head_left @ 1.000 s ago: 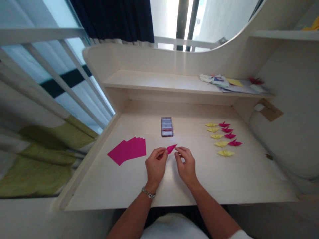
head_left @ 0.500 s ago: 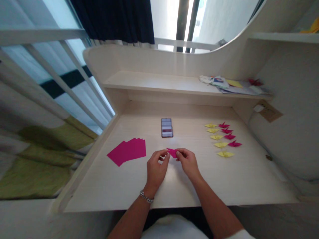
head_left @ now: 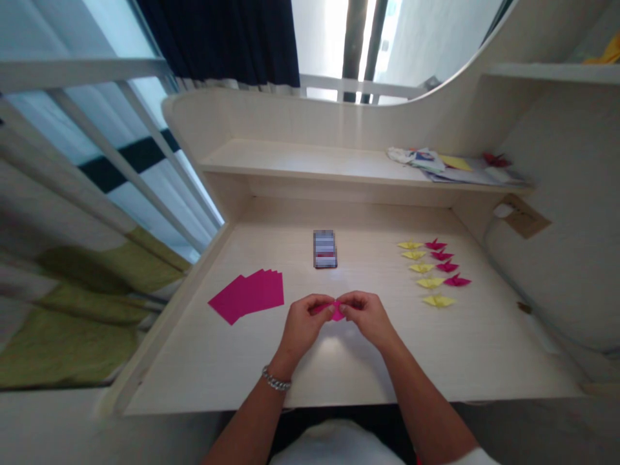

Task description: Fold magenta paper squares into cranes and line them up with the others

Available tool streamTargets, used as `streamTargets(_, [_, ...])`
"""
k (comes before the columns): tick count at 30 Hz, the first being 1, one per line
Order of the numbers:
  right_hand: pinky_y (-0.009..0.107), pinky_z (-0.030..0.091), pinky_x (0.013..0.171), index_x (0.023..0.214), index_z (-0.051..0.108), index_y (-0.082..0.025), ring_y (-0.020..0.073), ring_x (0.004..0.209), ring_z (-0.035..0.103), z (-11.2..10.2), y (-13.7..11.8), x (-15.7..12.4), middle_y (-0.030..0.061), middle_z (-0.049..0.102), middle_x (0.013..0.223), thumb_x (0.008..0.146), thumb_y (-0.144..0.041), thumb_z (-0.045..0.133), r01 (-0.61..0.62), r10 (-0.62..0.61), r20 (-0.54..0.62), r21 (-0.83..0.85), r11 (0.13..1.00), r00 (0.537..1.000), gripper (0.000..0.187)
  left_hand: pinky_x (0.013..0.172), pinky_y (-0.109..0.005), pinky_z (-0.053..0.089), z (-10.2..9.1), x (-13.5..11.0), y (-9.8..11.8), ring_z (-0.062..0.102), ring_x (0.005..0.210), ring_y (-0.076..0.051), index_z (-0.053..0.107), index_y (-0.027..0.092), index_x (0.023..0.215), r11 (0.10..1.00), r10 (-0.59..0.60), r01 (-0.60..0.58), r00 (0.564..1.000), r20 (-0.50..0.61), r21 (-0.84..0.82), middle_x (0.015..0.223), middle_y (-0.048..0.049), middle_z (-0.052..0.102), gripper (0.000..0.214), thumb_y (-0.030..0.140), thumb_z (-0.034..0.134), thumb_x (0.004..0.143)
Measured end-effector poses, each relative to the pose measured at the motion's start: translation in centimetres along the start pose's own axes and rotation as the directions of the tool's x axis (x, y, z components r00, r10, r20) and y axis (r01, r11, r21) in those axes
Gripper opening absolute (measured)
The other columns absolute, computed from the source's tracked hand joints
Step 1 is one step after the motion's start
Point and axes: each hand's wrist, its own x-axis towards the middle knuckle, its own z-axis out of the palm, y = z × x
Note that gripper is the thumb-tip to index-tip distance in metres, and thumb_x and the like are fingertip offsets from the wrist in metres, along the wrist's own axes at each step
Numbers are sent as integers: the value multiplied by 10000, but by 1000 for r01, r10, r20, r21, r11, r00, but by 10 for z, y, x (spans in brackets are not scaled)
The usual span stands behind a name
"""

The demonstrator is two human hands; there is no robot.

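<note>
A small folded magenta paper piece is pinched between my left hand and my right hand, just above the pale wooden desk. Both hands have their fingers closed on it, and most of the paper is hidden behind the fingertips. A metal bracelet sits on my left wrist.
A fan of magenta paper sheets lies to the left. A blurred phone rests further back. Yellow folded cranes and magenta folded cranes stand in two rows at the right. Papers lie on the shelf.
Both hands have come together and drawn back toward me. The magenta piece, held out by the left hand before, is now gripped by both.
</note>
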Motion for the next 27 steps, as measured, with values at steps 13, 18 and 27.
streamTargets(13, [246, 481, 554, 727, 720, -152, 133, 551, 619, 0, -14, -7, 22, 698, 631, 632, -168, 706, -15, 13, 39, 56, 998, 999, 98, 664, -268, 523, -5, -1, 8, 650, 695, -164, 682, 149, 794, 999, 10, -4, 990, 140, -40, 761, -47, 696, 97, 179, 679, 702])
streamTargets(18, [233, 457, 524, 717, 732, -154, 122, 528, 592, 0, -15, -8, 23, 689, 610, 628, -176, 712, -1, 0, 20, 54, 999, 1000, 93, 644, -249, 504, -5, -2, 14, 628, 666, -148, 691, 152, 764, 999, -1, 8, 992, 127, -50, 722, -31, 686, 87, 144, 672, 679])
streamTargets(27, [247, 462, 555, 762, 727, -146, 116, 553, 578, -5, -15, -8, 26, 685, 646, 676, -257, 702, -50, 45, 64, 94, 994, 997, 143, 660, -253, 495, -4, -4, 18, 622, 686, -154, 699, 169, 746, 999, 50, -51, 995, 87, 16, 728, -27, 688, 58, 181, 672, 697])
